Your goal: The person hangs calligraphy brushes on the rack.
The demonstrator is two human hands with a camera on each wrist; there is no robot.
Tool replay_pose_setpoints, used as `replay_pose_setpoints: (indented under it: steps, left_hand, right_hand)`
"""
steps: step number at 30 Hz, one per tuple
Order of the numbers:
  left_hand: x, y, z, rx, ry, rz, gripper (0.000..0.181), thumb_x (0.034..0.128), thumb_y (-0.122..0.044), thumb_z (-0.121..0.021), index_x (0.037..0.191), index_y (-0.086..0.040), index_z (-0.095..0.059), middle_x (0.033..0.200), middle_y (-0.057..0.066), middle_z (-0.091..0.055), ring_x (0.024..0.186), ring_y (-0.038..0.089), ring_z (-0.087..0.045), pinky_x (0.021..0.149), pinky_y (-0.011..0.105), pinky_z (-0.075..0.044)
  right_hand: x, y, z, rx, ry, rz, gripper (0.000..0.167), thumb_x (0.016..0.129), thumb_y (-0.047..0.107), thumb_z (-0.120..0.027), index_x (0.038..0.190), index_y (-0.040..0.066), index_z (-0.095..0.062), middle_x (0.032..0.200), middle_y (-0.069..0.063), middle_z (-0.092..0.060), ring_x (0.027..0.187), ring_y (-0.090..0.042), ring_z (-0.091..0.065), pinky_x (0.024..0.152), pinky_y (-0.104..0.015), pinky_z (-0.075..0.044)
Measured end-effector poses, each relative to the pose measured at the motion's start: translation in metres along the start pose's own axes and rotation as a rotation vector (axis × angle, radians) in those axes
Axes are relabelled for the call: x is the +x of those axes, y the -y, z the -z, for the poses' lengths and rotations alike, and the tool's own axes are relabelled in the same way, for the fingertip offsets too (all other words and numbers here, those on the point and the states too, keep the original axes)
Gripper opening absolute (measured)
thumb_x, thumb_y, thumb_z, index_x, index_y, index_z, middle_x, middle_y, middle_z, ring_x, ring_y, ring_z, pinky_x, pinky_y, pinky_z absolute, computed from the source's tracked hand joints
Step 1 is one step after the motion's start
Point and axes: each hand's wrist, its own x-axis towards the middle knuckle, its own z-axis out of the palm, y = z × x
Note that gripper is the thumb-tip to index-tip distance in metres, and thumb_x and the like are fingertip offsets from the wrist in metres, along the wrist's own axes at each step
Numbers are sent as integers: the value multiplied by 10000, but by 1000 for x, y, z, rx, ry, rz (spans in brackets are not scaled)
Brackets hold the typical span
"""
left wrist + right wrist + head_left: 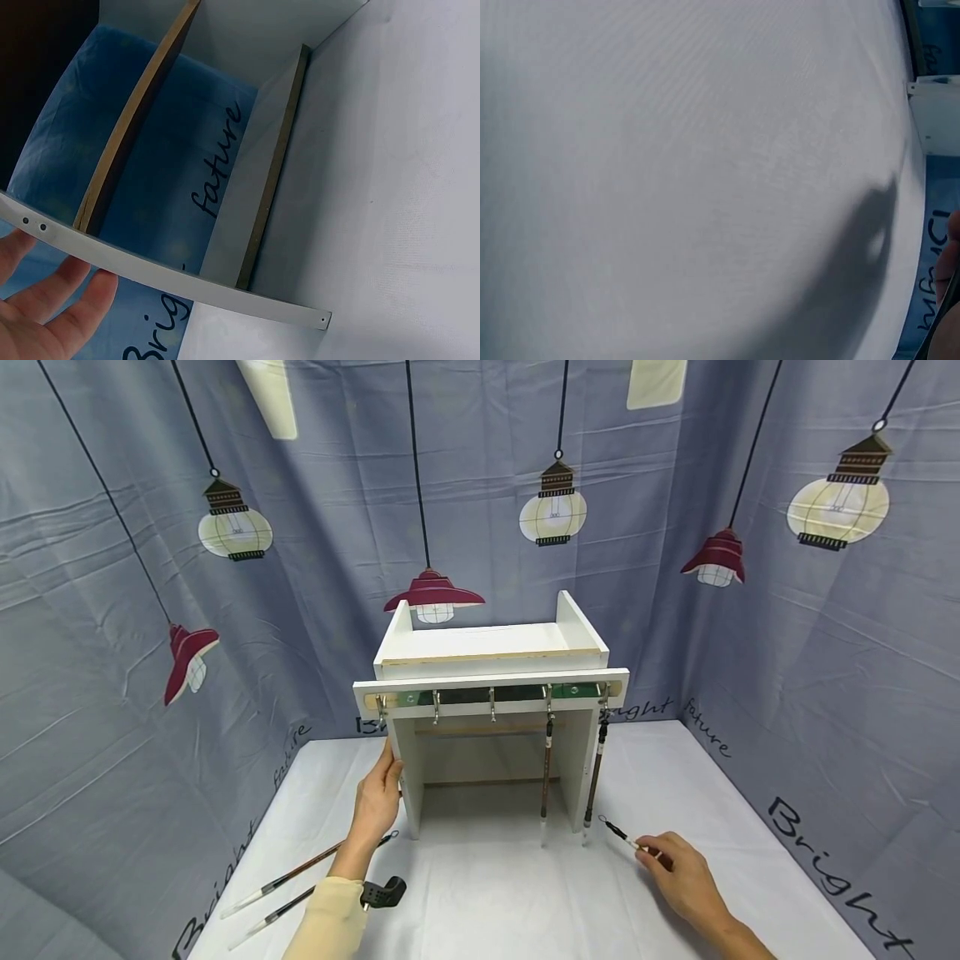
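Note:
A white wooden stand (487, 675) with a row of metal hooks faces the person. Two brushes, one (547, 768) and another (596, 768), hang from its right-hand hooks. The left hand (377, 797) rests against the stand's left side panel; in the left wrist view its fingers (82, 296) touch the panel edge (187, 283). Right of the stand, the right hand (682, 877) pinches a brush (618, 833), its looped end pointing toward the stand. Only part of the right hand (946, 277) shows at the edge of the right wrist view.
Two more brushes, an upper one (300, 868) and a lower one (281, 910), lie on the white tabletop (495, 902) at the left, near the left forearm. A patterned grey-blue curtain (480, 510) surrounds the table at the back and sides.

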Motion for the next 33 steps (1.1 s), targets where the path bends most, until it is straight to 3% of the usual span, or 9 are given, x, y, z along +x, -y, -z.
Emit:
replay_pose_setpoints:
  steps: [10,20,27,33]
  left_hand:
    - [3,-1,1,-5,-18,-29,540,1130,-340,-413,1644,-229,-287,1618,128,-419,1285,429,-610,815,448,-637]
    - [0,-2,2,-16,8,3,541,1136,-360,-383,1652,-269,-250,1624,112,-422,1323,423,-583,860,464,-630]
    - [-1,-1,0,-12,-8,-7,546,1134,-359,-393,1650,-233,-268,1595,144,-453,1300,436,-597,839,463,-634]
    - [-1,-1,0,-16,-3,-4,540,1133,-344,-403,1647,-232,-281,1608,133,-442,1295,432,-604,839,464,-635]
  right_hand:
    - [9,8,5,109,-203,111,249,800,-49,-845,975,122,-794,856,46,-673,639,70,-502,563,-76,-401]
    - [12,11,11,162,-273,162,307,779,-106,-836,1009,90,-789,884,5,-674,641,69,-500,554,-71,-409]
    - [14,23,13,166,-316,153,314,782,-86,-846,1018,113,-788,876,2,-697,671,84,-495,564,-73,-400]
    - [17,31,15,200,-357,191,328,763,-112,-845,1007,99,-787,825,13,-701,645,84,-509,562,-76,-408]
